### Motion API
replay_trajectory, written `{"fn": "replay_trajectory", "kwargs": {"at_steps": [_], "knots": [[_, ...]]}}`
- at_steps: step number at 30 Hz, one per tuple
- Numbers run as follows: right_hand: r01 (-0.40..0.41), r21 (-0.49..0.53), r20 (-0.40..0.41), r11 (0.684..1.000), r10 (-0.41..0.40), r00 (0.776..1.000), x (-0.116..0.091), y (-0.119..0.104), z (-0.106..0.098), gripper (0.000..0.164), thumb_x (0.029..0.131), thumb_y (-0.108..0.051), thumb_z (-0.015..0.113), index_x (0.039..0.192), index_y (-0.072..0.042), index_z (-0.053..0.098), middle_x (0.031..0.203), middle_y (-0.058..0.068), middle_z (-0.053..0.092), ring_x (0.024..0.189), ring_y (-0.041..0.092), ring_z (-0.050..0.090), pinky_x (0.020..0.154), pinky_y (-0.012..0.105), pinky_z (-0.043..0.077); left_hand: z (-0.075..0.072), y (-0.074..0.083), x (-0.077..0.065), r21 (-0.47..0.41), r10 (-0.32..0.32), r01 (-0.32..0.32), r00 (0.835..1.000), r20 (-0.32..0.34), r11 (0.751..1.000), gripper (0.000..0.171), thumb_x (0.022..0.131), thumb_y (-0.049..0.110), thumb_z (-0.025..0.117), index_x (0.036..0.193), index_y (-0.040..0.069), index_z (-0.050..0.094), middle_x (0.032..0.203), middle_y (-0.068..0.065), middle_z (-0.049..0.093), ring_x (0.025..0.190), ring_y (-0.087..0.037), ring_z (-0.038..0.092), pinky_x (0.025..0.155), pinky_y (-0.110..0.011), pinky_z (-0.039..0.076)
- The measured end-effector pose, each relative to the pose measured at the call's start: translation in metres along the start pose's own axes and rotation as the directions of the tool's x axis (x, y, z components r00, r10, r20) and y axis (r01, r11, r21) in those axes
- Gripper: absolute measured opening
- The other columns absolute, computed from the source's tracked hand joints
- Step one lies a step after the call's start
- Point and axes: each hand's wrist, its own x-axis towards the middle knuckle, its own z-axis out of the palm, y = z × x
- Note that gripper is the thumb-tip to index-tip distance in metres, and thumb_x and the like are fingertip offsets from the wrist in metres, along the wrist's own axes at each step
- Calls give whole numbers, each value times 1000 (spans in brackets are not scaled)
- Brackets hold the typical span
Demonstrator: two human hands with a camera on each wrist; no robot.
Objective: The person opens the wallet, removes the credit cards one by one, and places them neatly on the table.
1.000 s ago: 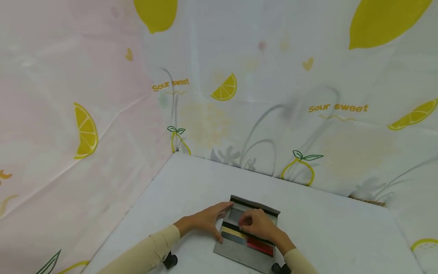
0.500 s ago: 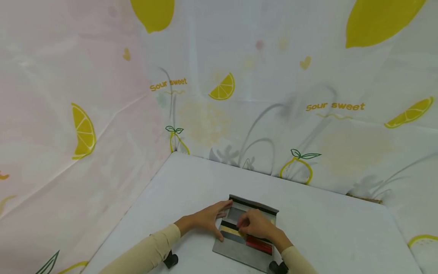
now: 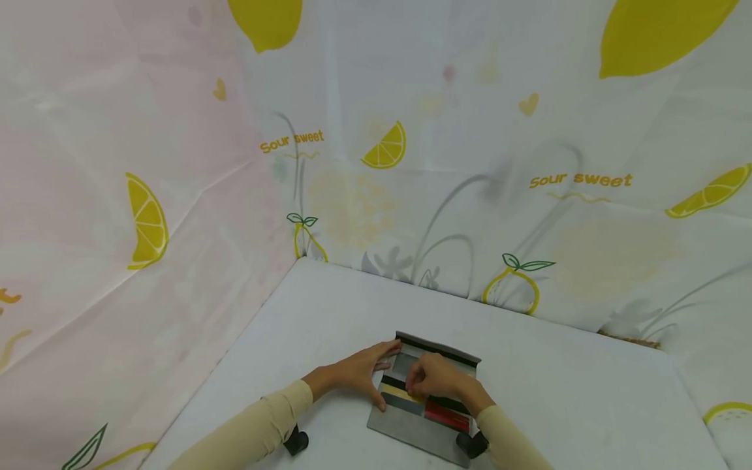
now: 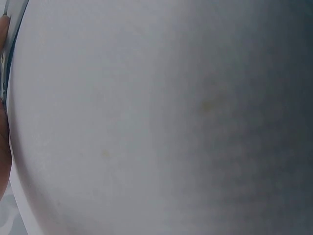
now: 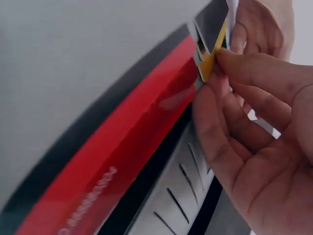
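An opened grey wallet (image 3: 405, 429) lies flat on the white table in the head view, with cards tucked in its slots. My right hand (image 3: 437, 377) pinches the corner of a yellow card (image 5: 207, 66) between thumb and forefinger. A red card (image 3: 448, 416), with raised digits visible in the right wrist view, sits in the slot beside it. A dark grey card (image 3: 403, 403) lies left of the red one. My left hand (image 3: 358, 376) is spread along the wallet's left edge, thumb and fingertips touching it. Only slivers of those fingers show in the left wrist view.
White table (image 3: 341, 300) surrounds the wallet. A lemon-print sheet (image 3: 364, 196) walls the back and left. Black wrist-worn devices (image 3: 296, 441) show below the forearms.
My right hand has shifted slightly down toward the yellow card, which now shows at its fingertips. The left hand stays in place on the wallet.
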Motion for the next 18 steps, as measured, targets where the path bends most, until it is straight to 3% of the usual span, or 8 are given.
{"fn": "replay_trajectory", "kwargs": {"at_steps": [5, 18], "knots": [[-36, -7, 22, 999, 37, 999, 4, 0, 0, 13, 82, -2, 74, 76, -14, 75, 66, -9, 66, 57, 5, 59, 50, 21, 53, -1, -2, 0, -1, 5, -5, 1000, 5, 1000, 124, 67, 11, 90, 155, 3, 4, 160, -12, 16, 146, -24, 21, 110, -25, 37], [-6, -88, -13, 996, 5, 1000, 6, -7, 5, 12, 76, -3, 79, 72, -13, 74, 62, -13, 62, 54, 2, 56, 48, 20, 51, -2, -1, 0, -10, 16, -16, 1000, 14, 1000, 122, 67, 10, 90, 155, 0, 5, 160, -16, 15, 146, -26, 19, 111, -25, 35]]}}
